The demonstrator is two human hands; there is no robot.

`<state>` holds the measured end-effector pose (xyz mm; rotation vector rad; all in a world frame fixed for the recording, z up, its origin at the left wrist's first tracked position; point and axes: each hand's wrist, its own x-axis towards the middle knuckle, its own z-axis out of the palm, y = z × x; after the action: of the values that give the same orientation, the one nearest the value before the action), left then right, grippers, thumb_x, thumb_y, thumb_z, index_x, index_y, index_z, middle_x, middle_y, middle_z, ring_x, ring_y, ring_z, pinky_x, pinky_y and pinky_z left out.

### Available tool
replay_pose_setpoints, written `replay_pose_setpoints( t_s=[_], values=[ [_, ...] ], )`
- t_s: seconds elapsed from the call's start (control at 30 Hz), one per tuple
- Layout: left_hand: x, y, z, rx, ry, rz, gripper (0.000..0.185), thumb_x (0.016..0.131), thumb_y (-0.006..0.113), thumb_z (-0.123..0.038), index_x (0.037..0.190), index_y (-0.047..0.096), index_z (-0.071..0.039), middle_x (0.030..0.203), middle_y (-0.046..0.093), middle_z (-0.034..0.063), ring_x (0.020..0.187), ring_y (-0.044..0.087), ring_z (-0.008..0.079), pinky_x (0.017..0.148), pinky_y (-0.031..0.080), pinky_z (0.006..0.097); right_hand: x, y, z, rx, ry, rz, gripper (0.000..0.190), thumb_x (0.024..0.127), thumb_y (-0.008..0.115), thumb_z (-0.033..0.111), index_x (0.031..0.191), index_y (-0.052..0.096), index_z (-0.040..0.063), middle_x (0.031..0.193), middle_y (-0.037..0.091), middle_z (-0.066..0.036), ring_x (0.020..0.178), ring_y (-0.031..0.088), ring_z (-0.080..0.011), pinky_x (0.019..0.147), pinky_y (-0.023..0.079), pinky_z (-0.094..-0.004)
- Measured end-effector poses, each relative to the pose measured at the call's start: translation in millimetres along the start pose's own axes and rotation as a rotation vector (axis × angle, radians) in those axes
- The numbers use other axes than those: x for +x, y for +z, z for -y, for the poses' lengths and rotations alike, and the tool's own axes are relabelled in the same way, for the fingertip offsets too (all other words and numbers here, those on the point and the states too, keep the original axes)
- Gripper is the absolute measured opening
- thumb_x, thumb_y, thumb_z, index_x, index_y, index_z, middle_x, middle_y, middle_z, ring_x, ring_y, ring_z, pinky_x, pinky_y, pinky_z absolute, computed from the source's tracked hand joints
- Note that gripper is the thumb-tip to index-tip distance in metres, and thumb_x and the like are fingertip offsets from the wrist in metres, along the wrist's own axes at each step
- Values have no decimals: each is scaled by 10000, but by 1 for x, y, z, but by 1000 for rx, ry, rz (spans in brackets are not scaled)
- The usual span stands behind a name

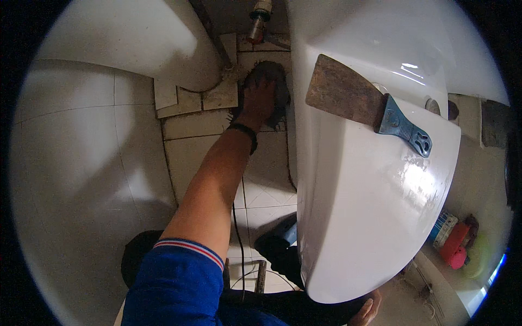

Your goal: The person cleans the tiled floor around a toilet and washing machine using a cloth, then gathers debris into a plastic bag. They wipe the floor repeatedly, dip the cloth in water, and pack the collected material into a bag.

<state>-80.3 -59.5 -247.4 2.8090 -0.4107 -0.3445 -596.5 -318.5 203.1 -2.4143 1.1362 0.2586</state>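
Observation:
My left hand (259, 98), with a dark band at the wrist, reaches down to the tiled floor and grips a dark, shaggy cloth (279, 83) from above. Its fingertips are hard to make out in the shadow. The cloth lies in the narrow gap beside the white toilet. A putty knife (346, 91) with a worn, rusty-brown blade and blue plastic handle rests on the white toilet lid (379, 195). My right hand (368, 308) shows only in part at the bottom edge, just beyond the rim of the lid; what it holds is hidden.
A white ceramic fixture (163, 49) stands at the upper left. A pipe fitting (257, 30) hangs above the cloth. A thin black cable (240, 244) runs across the floor tiles. Red and blue containers (452, 242) stand at the right, and a stool-like frame (261, 277) is below.

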Motion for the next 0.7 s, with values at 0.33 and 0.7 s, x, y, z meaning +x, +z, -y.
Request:
replay_pose_setpoints(
  t_s=[0.33,0.7],
  values=[
    [-4,-25,-8,-44,-113,294,613,978,677,-161,1543,466,-54,1592,432,241,1451,444,401,1134,446,545,-4,-4,-2,87,18,60,483,1098,507,316,1392,559,-63,1342,611,-202,1253,559,-319,1115,425,-446],
    [29,-27,9,220,161,-169,514,1000,667,-200,1491,548,-104,1535,535,180,1434,481,370,1134,458,526,-10,3,3,73,138,26,482,1087,515,294,1404,555,-66,1370,603,-205,1265,552,-327,1122,414,-452]
  ],
)
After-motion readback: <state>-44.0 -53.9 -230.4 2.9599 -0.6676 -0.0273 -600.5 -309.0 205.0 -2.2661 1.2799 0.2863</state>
